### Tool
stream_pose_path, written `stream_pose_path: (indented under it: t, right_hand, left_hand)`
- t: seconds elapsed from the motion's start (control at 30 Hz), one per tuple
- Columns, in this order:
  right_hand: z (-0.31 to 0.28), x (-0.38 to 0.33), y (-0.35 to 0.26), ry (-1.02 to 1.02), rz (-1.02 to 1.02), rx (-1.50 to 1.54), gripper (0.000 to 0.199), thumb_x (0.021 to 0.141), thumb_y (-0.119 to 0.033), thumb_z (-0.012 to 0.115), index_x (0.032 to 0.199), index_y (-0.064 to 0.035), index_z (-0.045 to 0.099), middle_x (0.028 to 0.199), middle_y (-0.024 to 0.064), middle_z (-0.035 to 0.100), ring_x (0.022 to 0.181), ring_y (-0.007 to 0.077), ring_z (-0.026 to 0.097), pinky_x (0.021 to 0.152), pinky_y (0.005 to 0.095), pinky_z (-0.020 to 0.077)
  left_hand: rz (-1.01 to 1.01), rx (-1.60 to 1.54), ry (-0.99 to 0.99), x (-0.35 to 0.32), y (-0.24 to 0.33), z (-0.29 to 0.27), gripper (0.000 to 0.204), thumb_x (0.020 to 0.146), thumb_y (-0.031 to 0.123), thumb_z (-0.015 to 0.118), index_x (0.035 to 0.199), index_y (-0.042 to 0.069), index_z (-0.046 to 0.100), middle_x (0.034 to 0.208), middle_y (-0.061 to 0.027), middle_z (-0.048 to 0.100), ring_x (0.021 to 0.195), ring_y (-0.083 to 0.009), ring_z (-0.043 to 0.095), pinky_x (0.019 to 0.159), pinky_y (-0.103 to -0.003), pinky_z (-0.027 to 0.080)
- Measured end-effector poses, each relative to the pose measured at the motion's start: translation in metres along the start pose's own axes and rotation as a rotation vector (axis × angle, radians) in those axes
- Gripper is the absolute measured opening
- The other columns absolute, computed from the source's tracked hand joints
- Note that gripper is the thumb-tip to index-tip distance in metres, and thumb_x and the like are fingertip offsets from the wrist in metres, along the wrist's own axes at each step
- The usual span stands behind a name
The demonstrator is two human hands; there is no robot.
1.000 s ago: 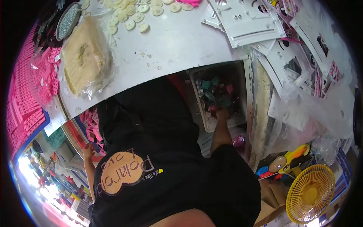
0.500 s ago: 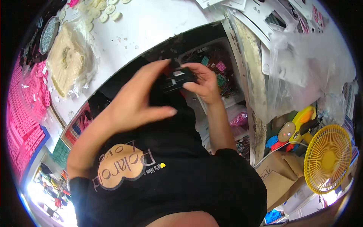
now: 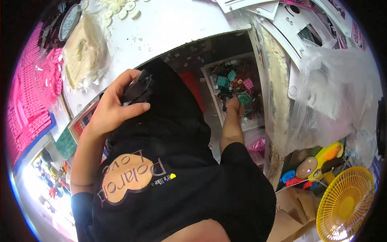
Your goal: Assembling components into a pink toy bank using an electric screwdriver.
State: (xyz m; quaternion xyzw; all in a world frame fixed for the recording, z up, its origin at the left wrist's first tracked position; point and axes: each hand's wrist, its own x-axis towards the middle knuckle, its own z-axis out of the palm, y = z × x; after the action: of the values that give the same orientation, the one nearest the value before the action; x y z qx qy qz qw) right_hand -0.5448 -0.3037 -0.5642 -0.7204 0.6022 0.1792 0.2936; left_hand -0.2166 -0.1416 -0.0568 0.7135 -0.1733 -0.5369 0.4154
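My left hand [image 3: 111, 107] grips a black plastic part [image 3: 139, 88] above my lap, fingers behind it and the thumb along its near side. The part's exact kind does not show against the black clothing. Down below the table's edge, my right hand [image 3: 232, 103] reaches into a white plastic bin [image 3: 215, 108]. Small mixed parts lie in the bin, among them a pink block [image 3: 248, 83], green blocks [image 3: 244, 98] and thin dark pieces. My right fingertips are hidden among these parts.
The white table [image 3: 169, 24] holds cream discs [image 3: 123, 13] and a bagged cream slab [image 3: 82, 54]. Pink plastic pieces [image 3: 30, 109] fill a tray at left. To the right are a clear plastic bag [image 3: 322, 97], white panels [image 3: 296, 30], a cardboard box [image 3: 292, 213] and a yellow fan [image 3: 346, 205].
Both hands were together around the black part. My left hand has drawn it back to the left, while my right hand has let go and dropped into the bin.
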Motion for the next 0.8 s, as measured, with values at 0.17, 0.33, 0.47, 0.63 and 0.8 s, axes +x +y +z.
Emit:
stream_pose_path:
  t: [0.17, 0.33, 0.47, 0.63, 0.8]
  right_hand:
    - [-0.045, -0.017, -0.028, 0.053, -0.041, 0.11, 0.052, 0.089, -0.034, 0.072, 0.129, -0.0017, 0.06, 0.114, 0.0208, 0.069, 0.099, 0.0282, 0.069, 0.079, 0.0433, 0.0556]
    - [-0.033, -0.019, 0.03, 0.117, 0.213, 1.426, 0.032, 0.096, -0.034, 0.065, 0.115, -0.008, 0.064, 0.099, 0.0073, 0.069, 0.083, 0.0189, 0.067, 0.062, 0.033, 0.0555]
    - [-0.109, -0.094, -0.048, -0.194, 0.313, 2.133, 0.024, 0.097, -0.029, 0.064, 0.107, -0.007, 0.064, 0.095, 0.0055, 0.069, 0.079, 0.0161, 0.065, 0.056, 0.0292, 0.0533]
    - [-0.198, -0.196, -0.15, -0.631, -0.336, 1.344, 0.017, 0.095, -0.012, 0.06, 0.109, -0.0018, 0.063, 0.085, 0.0078, 0.066, 0.069, 0.0178, 0.063, 0.062, 0.0295, 0.0501]
    - [-0.063, -0.099, -0.04, -0.427, 0.008, 1.389, 0.016, 0.092, -0.012, 0.058, 0.103, -0.0032, 0.068, 0.078, 0.0075, 0.065, 0.064, 0.0198, 0.062, 0.055, 0.0325, 0.0479]
  left_hand:
    - [-0.04, -0.035, 0.101, 0.008, -0.005, 0.003, 0.049, 0.078, 0.005, 0.079, 0.121, 0.004, 0.056, 0.106, 0.0001, 0.062, 0.101, -0.0077, 0.056, 0.094, -0.025, 0.043]
    - [0.042, -0.129, -0.04, 0.047, 0.002, 0.044, 0.056, 0.078, 0.007, 0.081, 0.127, 0.001, 0.055, 0.108, -0.0022, 0.064, 0.103, -0.0104, 0.058, 0.095, -0.026, 0.044]
    - [0.112, -0.072, -0.365, 0.102, -0.01, 0.083, 0.071, 0.078, 0.009, 0.081, 0.141, -0.001, 0.049, 0.148, -0.0082, 0.045, 0.133, -0.018, 0.043, 0.109, -0.033, 0.035]
    - [0.05, 0.046, -0.435, 0.117, -0.023, 0.101, 0.073, 0.077, 0.011, 0.081, 0.14, -0.001, 0.048, 0.143, -0.0101, 0.049, 0.126, -0.0181, 0.049, 0.106, -0.031, 0.039]
    - [0.041, -0.082, -0.192, 0.064, -0.017, 0.053, 0.075, 0.073, 0.013, 0.08, 0.139, 0.0, 0.047, 0.127, -0.0121, 0.056, 0.106, -0.0211, 0.06, 0.092, -0.035, 0.05]
